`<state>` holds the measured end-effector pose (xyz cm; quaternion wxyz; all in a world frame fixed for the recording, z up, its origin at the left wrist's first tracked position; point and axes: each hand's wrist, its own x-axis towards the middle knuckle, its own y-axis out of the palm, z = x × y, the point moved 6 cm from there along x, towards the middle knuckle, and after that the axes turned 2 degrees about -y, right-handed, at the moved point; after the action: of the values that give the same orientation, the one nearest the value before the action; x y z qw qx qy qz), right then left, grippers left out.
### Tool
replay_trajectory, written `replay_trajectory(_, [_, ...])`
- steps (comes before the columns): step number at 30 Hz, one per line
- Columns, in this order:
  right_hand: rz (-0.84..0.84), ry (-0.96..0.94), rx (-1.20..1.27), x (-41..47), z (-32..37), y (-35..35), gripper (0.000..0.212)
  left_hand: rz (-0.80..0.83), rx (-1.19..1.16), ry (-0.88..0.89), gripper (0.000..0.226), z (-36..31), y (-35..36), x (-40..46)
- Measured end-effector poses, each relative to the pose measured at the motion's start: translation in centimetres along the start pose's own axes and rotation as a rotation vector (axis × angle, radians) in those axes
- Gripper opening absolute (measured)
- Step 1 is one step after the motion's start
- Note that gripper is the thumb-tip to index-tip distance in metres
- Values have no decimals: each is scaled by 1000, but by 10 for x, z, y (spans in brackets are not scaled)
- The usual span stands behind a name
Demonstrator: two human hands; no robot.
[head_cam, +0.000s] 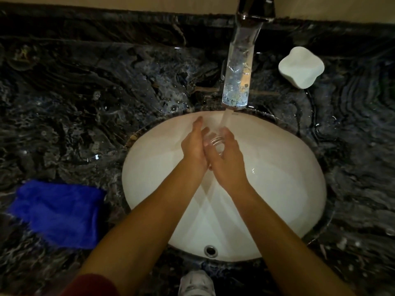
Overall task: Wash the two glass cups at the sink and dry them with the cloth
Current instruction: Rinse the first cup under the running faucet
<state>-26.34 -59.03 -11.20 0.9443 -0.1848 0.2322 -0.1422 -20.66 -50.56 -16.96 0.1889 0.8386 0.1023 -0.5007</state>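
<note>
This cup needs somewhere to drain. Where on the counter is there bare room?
Bare counter lies between the blue cloth and the faucet, and right of the basin below the white dish. Both hands crowd the basin's middle.
</note>
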Motion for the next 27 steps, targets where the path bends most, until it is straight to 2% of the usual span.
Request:
replay_trajectory(2, [68, 17, -80, 8, 1, 2, 59, -4, -25, 43, 36, -3, -5, 6])
replay_trajectory(5, [69, 80, -35, 37, 7, -14, 38, 109, 31, 127, 18, -17, -9, 10])
replay_trajectory(7, [127, 149, 26, 54, 10, -23, 32, 194, 86, 92, 10, -23, -13, 10])
replay_trajectory(10, [257, 257, 213, 61, 8, -19, 49, 367, 177, 55, 22, -30, -3, -4])
replay_trajectory(12, [207, 347, 300, 64, 9, -12, 52, 328, 400, 240, 33, -35, 6, -12])
replay_trajectory(15, [109, 526, 513, 63, 4, 1, 31, 131, 784, 766, 28, -41, 13, -32])
replay_trajectory(17, [111, 635, 668, 60, -4, 14, 32, 37, 1020, 1053, 28, -38, 14, -39])
replay_trajectory(18, [104, 665, 662, 59, -12, 18, 36, 15, 1130, 1143, 30, -35, 13, -40])
replay_trajectory(20, [82, 657, 643, 54, -24, 19, 44, 36, 1245, 1247, 26, -32, 12, -39])
replay_trajectory(22, [86, 614, 680, 51, -29, 14, 43, 100, 1256, 1305, 23, -27, 13, -42])
replay_trajectory(27, [137, 542, 628, 55, -25, -5, 30, 110, 1149, 1196, 36, -30, 33, -43])
